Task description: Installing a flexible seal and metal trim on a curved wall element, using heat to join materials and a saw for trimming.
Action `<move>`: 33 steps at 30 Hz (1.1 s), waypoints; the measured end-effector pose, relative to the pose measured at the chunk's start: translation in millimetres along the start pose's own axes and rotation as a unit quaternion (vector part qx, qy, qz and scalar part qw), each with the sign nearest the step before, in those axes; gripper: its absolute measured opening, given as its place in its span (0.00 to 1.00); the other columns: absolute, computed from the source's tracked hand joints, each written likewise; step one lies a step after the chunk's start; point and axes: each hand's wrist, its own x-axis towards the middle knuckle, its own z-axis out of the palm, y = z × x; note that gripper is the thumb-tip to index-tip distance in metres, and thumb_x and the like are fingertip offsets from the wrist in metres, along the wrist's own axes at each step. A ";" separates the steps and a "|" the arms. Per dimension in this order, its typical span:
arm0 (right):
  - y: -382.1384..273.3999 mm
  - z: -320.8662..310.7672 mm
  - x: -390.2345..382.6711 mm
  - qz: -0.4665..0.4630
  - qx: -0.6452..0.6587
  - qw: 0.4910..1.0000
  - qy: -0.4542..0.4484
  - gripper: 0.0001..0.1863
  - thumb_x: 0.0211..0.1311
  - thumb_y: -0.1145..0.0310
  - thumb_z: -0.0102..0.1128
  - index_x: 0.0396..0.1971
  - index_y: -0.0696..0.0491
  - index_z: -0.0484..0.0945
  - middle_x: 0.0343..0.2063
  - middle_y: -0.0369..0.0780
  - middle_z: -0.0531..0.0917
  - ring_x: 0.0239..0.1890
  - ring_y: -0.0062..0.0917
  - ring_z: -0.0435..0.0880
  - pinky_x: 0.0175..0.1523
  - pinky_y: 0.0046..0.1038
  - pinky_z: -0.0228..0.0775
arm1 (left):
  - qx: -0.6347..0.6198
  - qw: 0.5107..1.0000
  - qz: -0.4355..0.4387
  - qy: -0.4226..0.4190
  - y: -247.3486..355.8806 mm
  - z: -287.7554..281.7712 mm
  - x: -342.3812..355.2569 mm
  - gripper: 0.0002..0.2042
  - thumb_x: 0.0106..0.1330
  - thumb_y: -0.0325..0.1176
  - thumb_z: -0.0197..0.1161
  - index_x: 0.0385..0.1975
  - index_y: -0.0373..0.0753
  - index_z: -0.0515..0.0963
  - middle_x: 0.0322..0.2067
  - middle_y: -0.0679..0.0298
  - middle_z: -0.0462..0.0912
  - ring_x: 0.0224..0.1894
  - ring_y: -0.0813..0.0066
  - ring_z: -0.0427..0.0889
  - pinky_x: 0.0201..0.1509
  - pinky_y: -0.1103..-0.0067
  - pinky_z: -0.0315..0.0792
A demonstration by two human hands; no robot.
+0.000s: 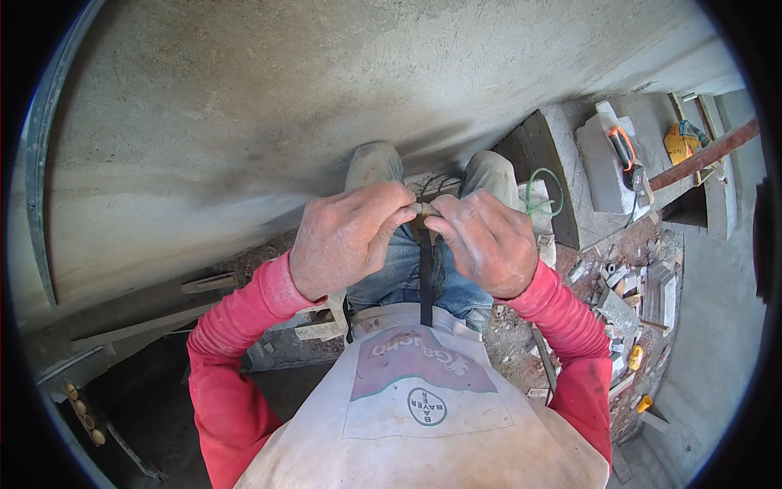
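In front of my knees, my left hand (346,236) and my right hand (489,244) meet, both dusty and closed in a pinch. Between the fingertips is a small pale, roughly cylindrical piece (423,209); its exact kind is too small to make out. Thin dark wires or cords (436,183) show just beyond the fingers. A black strap (426,281) runs down below the piece to my white printed apron (423,383). A loop of clear green tubing or cord (544,192) lies to the right of my right hand.
A rough plastered wall (236,98) rises close ahead. At right, a grey ledge (562,163) bears a pale block (607,175) with an orange-handled tool (623,148). A rusty pole (705,155) slants past it. Rubble and offcuts (623,310) litter the floor; boards (147,326) lie at left.
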 end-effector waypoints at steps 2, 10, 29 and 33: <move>-3.8 -0.8 -1.0 0.017 0.008 1.000 -0.013 0.15 0.52 0.73 0.70 0.38 0.60 0.77 0.28 0.41 0.79 0.26 0.33 0.79 0.28 0.31 0.73 | 0.017 1.000 0.011 0.019 0.2 5.4 -2.3 0.05 0.61 0.27 0.64 0.33 0.38 0.75 0.27 0.59 0.79 0.26 0.57 0.81 0.26 0.68 0.72; -16.2 -13.6 7.0 0.179 0.203 0.962 -0.041 0.07 0.60 0.74 0.64 0.34 0.62 0.79 0.25 0.48 0.82 0.25 0.41 0.82 0.31 0.32 0.73 | 0.079 0.993 0.052 0.066 1.1 18.5 -9.1 0.08 0.54 0.26 0.68 0.31 0.41 0.76 0.23 0.64 0.76 0.23 0.65 0.79 0.22 0.72 0.71; 0.4 -21.0 28.3 0.411 0.431 0.792 -0.135 0.15 0.73 0.60 0.53 0.33 0.59 0.72 0.25 0.33 0.76 0.23 0.12 0.69 0.28 0.17 0.60 | 0.100 0.989 0.067 0.088 -11.7 18.9 -1.1 0.17 0.59 0.45 0.69 0.46 0.50 0.77 0.20 0.67 0.72 0.18 0.71 0.78 0.19 0.75 0.72; 4.0 -19.0 26.3 0.351 0.434 0.816 -0.151 0.06 0.70 0.73 0.48 0.41 0.59 0.67 0.30 0.36 0.78 0.30 0.15 0.76 0.36 0.20 0.69 | 0.155 0.983 0.083 0.059 -22.6 12.9 -5.1 0.18 0.55 0.46 0.72 0.45 0.55 0.79 0.18 0.70 0.67 0.14 0.76 0.75 0.16 0.77 0.70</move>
